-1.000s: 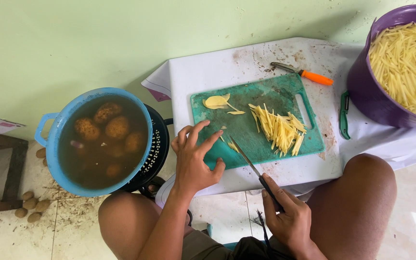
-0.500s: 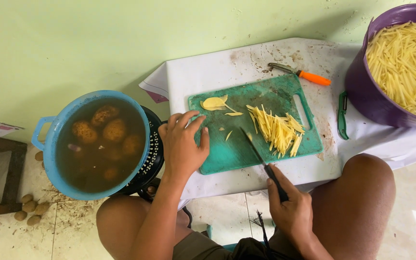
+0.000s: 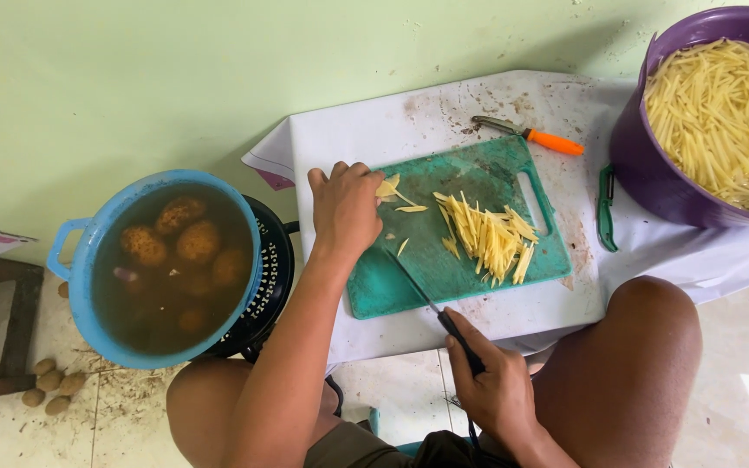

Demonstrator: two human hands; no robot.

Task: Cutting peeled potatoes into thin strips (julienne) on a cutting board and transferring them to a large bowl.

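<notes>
Partly, the left hand [image 3: 346, 211] hides potato slices [image 3: 389, 188] beneath it.

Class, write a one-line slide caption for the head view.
Left hand reaches potato slices on a green board; right hand holds a knife beside cut strips.

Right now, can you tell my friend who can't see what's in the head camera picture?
A person's left hand reaches for potato slices on a green cutting board, while the right hand holds a knife beside a pile of potato sticks. A purple tub full of sticks sits right; a blue pot of potatoes in water sits left.
</notes>
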